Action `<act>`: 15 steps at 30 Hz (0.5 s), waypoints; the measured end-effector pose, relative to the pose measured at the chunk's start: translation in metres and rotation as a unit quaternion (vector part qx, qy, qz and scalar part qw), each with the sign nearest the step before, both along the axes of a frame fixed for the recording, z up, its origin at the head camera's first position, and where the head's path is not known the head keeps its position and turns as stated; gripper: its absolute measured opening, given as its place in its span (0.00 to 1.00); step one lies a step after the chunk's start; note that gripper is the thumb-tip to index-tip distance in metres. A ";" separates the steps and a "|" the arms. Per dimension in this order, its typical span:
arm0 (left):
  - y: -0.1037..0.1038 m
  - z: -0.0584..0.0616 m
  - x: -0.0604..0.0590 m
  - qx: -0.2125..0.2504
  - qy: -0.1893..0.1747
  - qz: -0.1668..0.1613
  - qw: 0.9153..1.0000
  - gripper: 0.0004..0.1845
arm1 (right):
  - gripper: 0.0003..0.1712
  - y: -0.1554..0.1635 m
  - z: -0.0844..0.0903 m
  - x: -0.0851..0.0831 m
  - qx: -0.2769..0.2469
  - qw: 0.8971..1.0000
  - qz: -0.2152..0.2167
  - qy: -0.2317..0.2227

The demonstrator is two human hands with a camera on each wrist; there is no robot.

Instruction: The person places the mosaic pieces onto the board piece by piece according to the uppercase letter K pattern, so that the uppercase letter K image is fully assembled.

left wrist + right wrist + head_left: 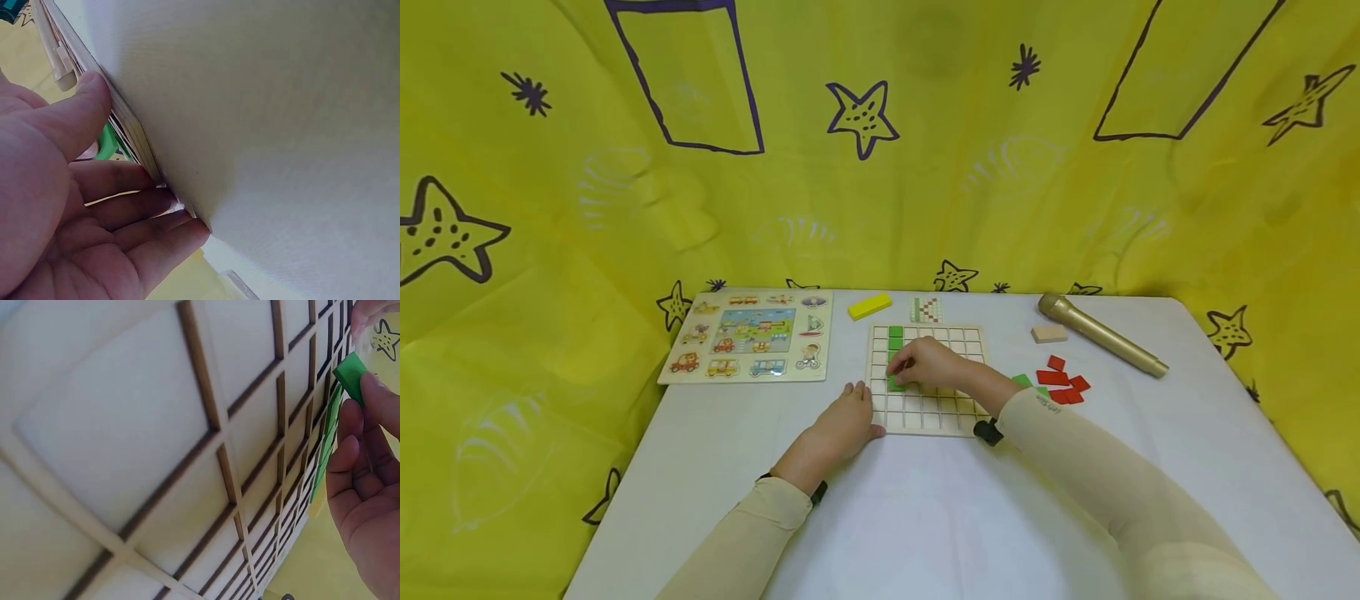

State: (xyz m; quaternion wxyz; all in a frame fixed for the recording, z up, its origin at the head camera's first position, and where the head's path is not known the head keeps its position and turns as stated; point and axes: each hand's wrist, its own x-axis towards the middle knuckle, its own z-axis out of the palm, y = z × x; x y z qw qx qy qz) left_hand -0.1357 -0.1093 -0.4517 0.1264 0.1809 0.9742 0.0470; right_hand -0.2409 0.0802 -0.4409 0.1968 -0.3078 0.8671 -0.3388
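One green tile (351, 374) is pinched by right fingers (382, 405); outstretched left fingers (169, 247) touch the gridded board (933, 421).

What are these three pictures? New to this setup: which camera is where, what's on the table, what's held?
There's no robot here: a person works with bare hands. The wide picture comes from a head camera looking forward and down; the other two come from cameras on the left and right wrists.

On the white table lies a gridded board with green tiles in one column. Beyond it are a yellow block and a small card; left, a picture puzzle; right, loose red tiles, a pale block and a gold microphone.

The right hand pinches a green tile at the board. The left hand touches the board's edge.
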 end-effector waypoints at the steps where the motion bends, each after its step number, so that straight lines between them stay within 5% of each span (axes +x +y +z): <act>1: 0.000 0.000 0.000 0.001 -0.001 0.000 1.000 0.41 | 0.08 0.000 -0.001 0.000 0.002 1.000 0.001 0.000; 15: -0.001 0.001 0.000 0.007 0.003 -0.003 1.000 0.41 | 0.06 -0.005 -0.011 -0.005 0.014 1.000 0.002 0.005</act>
